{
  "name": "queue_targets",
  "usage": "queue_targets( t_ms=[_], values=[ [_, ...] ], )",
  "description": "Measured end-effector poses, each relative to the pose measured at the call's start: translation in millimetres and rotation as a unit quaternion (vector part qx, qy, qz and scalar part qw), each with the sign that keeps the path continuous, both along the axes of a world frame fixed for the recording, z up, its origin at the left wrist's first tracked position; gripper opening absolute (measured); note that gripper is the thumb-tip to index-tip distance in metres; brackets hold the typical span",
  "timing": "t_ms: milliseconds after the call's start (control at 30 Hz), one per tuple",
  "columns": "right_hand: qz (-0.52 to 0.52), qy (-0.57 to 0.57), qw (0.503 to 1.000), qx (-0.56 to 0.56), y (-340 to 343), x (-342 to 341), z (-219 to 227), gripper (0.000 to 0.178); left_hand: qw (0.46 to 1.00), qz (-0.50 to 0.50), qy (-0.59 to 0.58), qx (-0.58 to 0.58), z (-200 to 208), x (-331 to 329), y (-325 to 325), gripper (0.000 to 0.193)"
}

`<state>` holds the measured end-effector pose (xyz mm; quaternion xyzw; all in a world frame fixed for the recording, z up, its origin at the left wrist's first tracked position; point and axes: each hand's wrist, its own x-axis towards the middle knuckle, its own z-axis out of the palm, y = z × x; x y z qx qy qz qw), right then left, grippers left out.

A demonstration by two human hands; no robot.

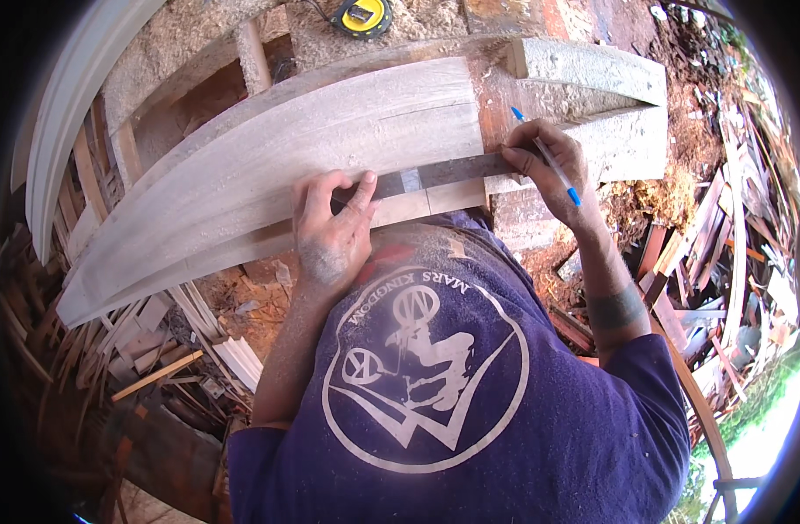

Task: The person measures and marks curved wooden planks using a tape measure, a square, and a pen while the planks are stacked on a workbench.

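Observation:
A long pale wooden board (365, 131) with one curved edge lies across the bench in front of me. Along its near edge runs a flat dark metal strip (457, 171) with a light patch partway along. My left hand (330, 227) pinches the strip's left end, thumb and fingers closed on it. The other end sits between the thumb and fingers of my right hand (553, 170). A ballpoint pen (553, 163) with blue ends is also tucked among the right fingers, tilted. A thin line crosses the board's near edge just below the strip.
A yellow and black tape measure (362, 16) rests on the dusty surface beyond the board. Another curved wooden piece (583, 74) lies at the far right. Curved planks (64, 113) stand at far left. Wood offcuts (693, 262) are heaped on the ground at both sides.

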<state>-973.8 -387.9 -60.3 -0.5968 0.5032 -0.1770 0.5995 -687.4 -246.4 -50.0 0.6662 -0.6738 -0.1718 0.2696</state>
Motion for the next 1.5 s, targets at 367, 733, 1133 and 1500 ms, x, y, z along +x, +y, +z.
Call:
queue_targets(
  t_ms=[367, 733, 1133, 1500],
  values=[
    [-0.015, -0.011, 1.000, 0.016, 1.1, 0.7, -0.7, 0.007, 1.000, -0.003, -0.014, 0.015, 4.6, -0.5, -1.8, 0.051],
    [0.021, 0.034, 0.998, -0.052, -0.1, 1.5, 10.1, 0.019, 0.999, -0.004, -0.046, 0.000, 0.9, -3.1, 0.2, 0.051],
    [0.137, 0.000, 0.982, -0.130, -9.2, 31.3, 43.0, 0.021, 0.999, 0.005, -0.048, -0.004, -3.0, -2.8, 1.2, 0.054],
    [0.081, -0.017, 0.996, -0.044, -2.4, 37.0, 38.8, 0.009, 0.999, 0.002, -0.052, -0.002, -0.7, -1.6, 1.4, 0.056]
  ],
)
